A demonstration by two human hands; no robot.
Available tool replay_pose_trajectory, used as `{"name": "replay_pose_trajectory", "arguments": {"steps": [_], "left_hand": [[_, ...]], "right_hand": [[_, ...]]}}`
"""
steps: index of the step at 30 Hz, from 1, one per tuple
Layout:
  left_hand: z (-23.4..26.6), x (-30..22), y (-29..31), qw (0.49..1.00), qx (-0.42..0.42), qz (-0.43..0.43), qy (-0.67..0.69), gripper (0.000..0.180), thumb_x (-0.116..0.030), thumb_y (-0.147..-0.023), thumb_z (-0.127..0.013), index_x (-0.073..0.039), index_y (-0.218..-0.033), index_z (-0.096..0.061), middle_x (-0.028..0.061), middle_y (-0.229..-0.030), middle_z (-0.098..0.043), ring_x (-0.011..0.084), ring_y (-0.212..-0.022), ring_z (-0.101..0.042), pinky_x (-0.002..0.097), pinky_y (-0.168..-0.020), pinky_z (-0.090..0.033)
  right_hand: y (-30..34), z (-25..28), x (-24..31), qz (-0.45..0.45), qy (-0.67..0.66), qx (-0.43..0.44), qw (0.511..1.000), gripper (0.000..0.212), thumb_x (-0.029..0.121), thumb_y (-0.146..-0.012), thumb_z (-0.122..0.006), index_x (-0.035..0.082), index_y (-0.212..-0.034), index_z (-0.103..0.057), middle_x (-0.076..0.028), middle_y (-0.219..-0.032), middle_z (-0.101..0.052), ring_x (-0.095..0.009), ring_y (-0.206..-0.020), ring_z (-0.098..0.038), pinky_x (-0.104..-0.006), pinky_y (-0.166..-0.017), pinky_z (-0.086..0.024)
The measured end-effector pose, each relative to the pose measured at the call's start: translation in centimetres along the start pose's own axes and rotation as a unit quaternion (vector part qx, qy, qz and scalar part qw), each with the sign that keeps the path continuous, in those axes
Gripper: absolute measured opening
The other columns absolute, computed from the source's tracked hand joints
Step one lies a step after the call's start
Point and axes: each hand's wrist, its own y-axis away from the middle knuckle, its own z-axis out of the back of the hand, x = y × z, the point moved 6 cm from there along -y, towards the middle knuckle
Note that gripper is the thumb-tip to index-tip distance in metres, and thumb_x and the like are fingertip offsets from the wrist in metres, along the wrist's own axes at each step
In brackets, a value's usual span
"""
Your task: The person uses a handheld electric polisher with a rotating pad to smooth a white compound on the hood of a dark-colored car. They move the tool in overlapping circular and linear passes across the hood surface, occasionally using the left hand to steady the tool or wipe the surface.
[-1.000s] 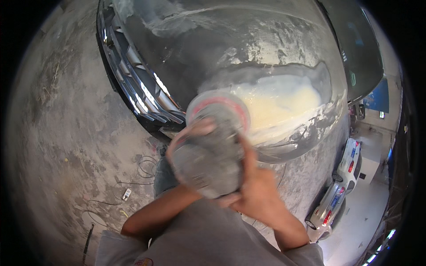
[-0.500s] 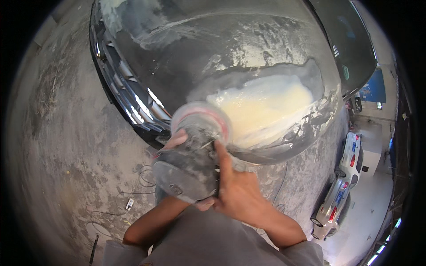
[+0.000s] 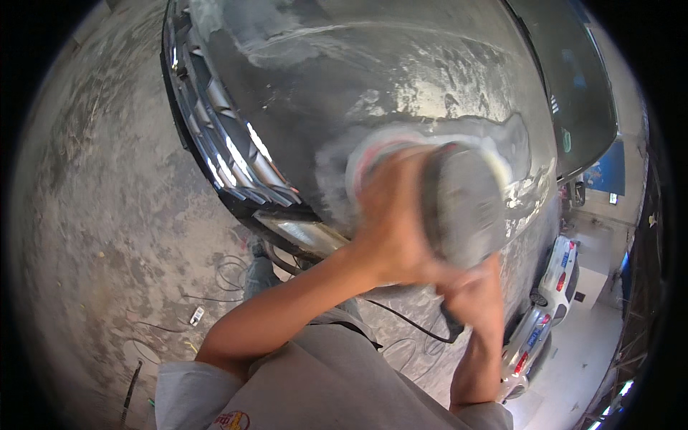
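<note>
Dusty, blotched concrete floor [image 3: 107, 186] spreads to the left of a dark grey car hood [image 3: 322, 86], whose surface carries pale scuffs and a cloudy, repaired-looking patch toward its near edge. Along the hood's left border curves a chrome-barred grille [image 3: 233, 154], and a headlight [image 3: 304, 233] sits at its near left corner. Beyond the hood on the right lies the windshield [image 3: 577, 93].

On the near part of the hood is a dust-coated rotary sander [image 3: 462, 204], its round, pink-ringed backing pad [image 3: 364, 158] over the patch and apparently resting on it. The left hand [image 3: 390, 222] is wrapped round the tool's neck just behind the pad. The right hand [image 3: 469, 290] is curled about its rear end, on the side nearest the wearer; blur hides the exact finger positions.

Below the hood's near edge hangs a black power cord [image 3: 408, 319]. Farther left of that edge, a white socket block [image 3: 196, 316] lies on the ground. Well to the hood's right stand a silver sedan [image 3: 523, 347] and a white car [image 3: 557, 276].
</note>
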Motion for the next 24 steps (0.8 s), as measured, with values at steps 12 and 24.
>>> {"name": "replay_pose_trajectory", "arguments": {"steps": [12, 24], "left_hand": [[-7.3, 1.2, -4.2, 1.000, 0.020, 0.007, -0.010, 0.115, -0.064, -0.055, -0.097, 0.008, -0.135, -0.055, 0.0239, -0.123, -0.066, 0.0426, -0.112, -0.067, 0.0532, -0.098, -0.052], [-6.7, 1.8, -3.1, 0.996, 0.058, 0.039, 0.046, 0.102, -0.054, -0.069, -0.094, 0.000, -0.143, -0.051, 0.0158, -0.134, -0.064, 0.0343, -0.125, -0.064, 0.0488, -0.106, -0.053]], "right_hand": [[-2.0, 5.4, -3.4, -0.032, 0.165, -0.099, 0.981, 0.053, 0.000, -0.077, -0.078, -0.005, -0.127, -0.059, -0.024, -0.113, -0.074, -0.044, -0.101, -0.073, -0.0490, -0.087, -0.058], [-3.6, 5.0, -3.1, 0.057, 0.081, 0.069, 0.993, 0.064, 0.001, -0.072, -0.078, -0.011, -0.128, -0.050, -0.023, -0.083, -0.071, -0.042, -0.075, -0.074, -0.0465, -0.065, -0.060]]}}
